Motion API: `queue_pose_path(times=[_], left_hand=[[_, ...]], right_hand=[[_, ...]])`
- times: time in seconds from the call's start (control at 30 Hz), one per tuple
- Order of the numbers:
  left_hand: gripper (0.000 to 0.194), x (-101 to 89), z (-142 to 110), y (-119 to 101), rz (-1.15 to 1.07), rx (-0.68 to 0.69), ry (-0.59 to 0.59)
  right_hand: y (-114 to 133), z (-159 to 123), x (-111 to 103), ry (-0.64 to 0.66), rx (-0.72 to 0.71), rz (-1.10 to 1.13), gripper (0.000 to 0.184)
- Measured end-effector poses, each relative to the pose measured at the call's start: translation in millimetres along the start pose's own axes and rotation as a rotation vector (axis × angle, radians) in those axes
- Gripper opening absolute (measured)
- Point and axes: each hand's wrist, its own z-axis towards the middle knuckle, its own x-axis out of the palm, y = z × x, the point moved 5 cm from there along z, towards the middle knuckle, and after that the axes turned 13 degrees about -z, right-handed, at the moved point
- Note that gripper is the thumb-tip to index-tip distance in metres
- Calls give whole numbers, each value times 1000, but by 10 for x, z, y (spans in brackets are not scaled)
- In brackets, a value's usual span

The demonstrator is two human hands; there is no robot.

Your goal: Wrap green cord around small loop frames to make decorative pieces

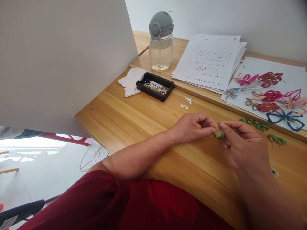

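Note:
Between my two hands is a small green curled strip [219,135], bent into a hook-like ring. My left hand [195,127] pinches its open end between thumb and fingertips. On the other side, my right hand [244,140] grips the curl with thumb and forefinger. Several similar green curls [255,124] lie on the table behind my right hand, and a joined pair of green curls [276,140] is to its right. Small white crescent-shaped paper pieces [189,101] rest on the wood beyond my left hand.
A black tray [154,97] of beads stands beside a white tissue [129,81]. Behind it is a water bottle [161,51]. A stack of paper sheets [208,60] and several coloured flower shapes [271,79] lie at the back right. A grey panel [59,57] borders the left.

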Motion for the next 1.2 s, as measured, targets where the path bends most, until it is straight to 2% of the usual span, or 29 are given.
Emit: queue_pose_path(times=[0.23, 0.43, 0.53, 0.6, 0.77, 0.87, 1.0, 1.2], left_hand=[[22, -50, 19, 46, -81, 24, -92], [16, -100, -2, 62, 19, 30, -221], [13, -116, -11, 70, 77, 39, -259], [12, -123, -10, 70, 99, 61, -268], [12, -133, 3, 67, 129, 73, -264], [13, -126, 9, 57, 139, 73, -245], [8, -101, 5, 49, 157, 62, -210], [8, -73, -14, 48, 194, 37, -183]], right_hand=[[-55, -49, 118, 104, 189, 138, 33], [-112, -209, 291, 222, 306, 125, 39], [-108, -263, 307, 266, 205, 59, 34], [-77, -289, 260, 247, 93, -61, 27], [106, -319, 73, 23, -189, -389, 12], [181, -302, 7, -84, -256, -482, 14], [216, -261, -47, -160, -297, -523, 18], [234, -248, -57, -183, -396, -612, 19]])
